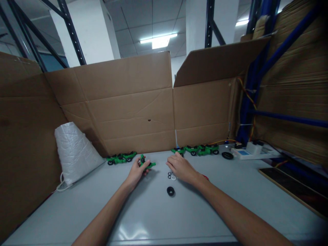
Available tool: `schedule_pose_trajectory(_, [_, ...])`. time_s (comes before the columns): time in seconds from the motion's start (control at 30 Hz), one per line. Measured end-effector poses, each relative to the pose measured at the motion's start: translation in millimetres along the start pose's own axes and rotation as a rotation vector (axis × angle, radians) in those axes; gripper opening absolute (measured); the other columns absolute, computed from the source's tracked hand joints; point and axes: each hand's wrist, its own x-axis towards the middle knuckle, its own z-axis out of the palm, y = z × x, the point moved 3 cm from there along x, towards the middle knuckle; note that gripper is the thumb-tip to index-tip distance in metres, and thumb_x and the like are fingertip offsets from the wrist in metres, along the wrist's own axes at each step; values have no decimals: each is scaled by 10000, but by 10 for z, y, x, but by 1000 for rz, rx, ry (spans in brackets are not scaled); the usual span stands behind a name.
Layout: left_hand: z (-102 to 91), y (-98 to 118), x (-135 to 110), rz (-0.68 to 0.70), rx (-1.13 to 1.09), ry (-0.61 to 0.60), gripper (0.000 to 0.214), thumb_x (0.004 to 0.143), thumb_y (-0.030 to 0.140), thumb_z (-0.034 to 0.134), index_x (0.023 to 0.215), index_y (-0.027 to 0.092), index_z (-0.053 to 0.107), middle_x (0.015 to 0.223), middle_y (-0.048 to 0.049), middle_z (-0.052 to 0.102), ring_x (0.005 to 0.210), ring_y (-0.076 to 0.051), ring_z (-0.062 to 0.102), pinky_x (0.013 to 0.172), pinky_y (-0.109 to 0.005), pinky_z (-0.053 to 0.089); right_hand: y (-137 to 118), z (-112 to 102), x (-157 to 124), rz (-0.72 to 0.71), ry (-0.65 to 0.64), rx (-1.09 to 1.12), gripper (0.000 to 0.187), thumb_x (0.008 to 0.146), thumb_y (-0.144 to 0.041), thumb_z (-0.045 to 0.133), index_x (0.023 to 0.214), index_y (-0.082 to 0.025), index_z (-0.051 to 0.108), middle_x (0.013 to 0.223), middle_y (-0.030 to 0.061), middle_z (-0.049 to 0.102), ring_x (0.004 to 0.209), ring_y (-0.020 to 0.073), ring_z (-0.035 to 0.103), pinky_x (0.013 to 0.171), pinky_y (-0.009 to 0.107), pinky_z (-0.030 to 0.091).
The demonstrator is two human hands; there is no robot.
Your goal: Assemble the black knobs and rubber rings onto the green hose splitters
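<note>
My left hand [137, 172] is closed round a small green toy vehicle [146, 163] with black wheels, held just above the grey table [153, 212]. My right hand [180, 167] rests palm down on the table to its right, fingers bent over something I cannot make out. Small black and white rings [171, 176] lie just left of the right hand. A loose black wheel [170, 191] lies nearer to me, between my forearms.
Green toy vehicles stand in a row at the back left [121, 158] and back right [197, 150] against a cardboard wall [128, 102]. A white sack [74, 150] sits at the left. A black tyre [227, 155] and a white device [247, 152] lie at the right, by blue racking.
</note>
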Motion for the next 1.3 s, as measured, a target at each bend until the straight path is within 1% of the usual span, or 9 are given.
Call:
schedule_pose_trajectory(0.17, [-10,-30,36,19,-26,12,714,763,625,887,1232,201,554,868,10,651,586,-102,642,493,-190,438,-56,-63,-8,65,-13,-13,239,1101,-272,568,913,-207,699,971,76,749,1009,272,603,838,349,423])
schedule_pose_trajectory(0.37, [-14,-31,41,17,-17,6,716,789,622,871,1268,194,556,845,5,662,586,-104,622,488,-186,436,-97,-87,-1,117,-23,-19,249,1103,-257,553,909,-205,700,973,77,772,996,250,662,852,320,422])
schedule_pose_trajectory(0.47, [-9,-22,35,3,-12,2,729,791,628,869,1288,194,557,843,0,675,575,-104,617,483,-189,428,-87,-85,16,168,-20,-4,258,1107,-252,534,912,-206,696,970,77,783,946,235,698,790,304,414])
schedule_pose_trajectory(0.6, [-16,-28,44,3,-18,9,740,771,624,886,1280,193,566,859,-5,679,578,-106,624,485,-193,431,-43,-93,34,266,4,26,248,1123,-271,485,998,-196,686,906,83,789,812,225,722,673,306,365])
schedule_pose_trajectory(0.73, [-20,-37,42,2,-41,11,736,765,618,893,1272,192,572,874,-7,673,586,-106,636,493,-196,437,8,-87,40,327,26,62,235,1119,-292,487,1016,-201,678,843,74,783,752,219,720,638,303,325])
schedule_pose_trajectory(0.9, [-10,-31,28,3,-47,-14,701,788,607,881,1265,198,569,892,0,655,593,-96,626,493,-190,433,47,-86,38,357,47,81,232,1113,-287,487,1022,-203,683,861,72,786,760,208,717,654,295,320])
schedule_pose_trajectory(1.07, [-3,-20,11,7,-37,-8,673,807,591,872,1258,195,569,887,-8,653,602,-99,625,498,-186,435,59,-76,30,373,44,76,239,1108,-290,491,1016,-198,691,854,76,788,758,210,718,658,297,320])
schedule_pose_trajectory(1.3, [62,57,-73,2,-33,-8,618,800,578,879,1183,199,577,865,1,652,588,-99,625,489,-186,420,36,-84,30,364,25,45,257,1116,-293,467,1022,-199,688,890,84,804,787,216,741,655,305,322])
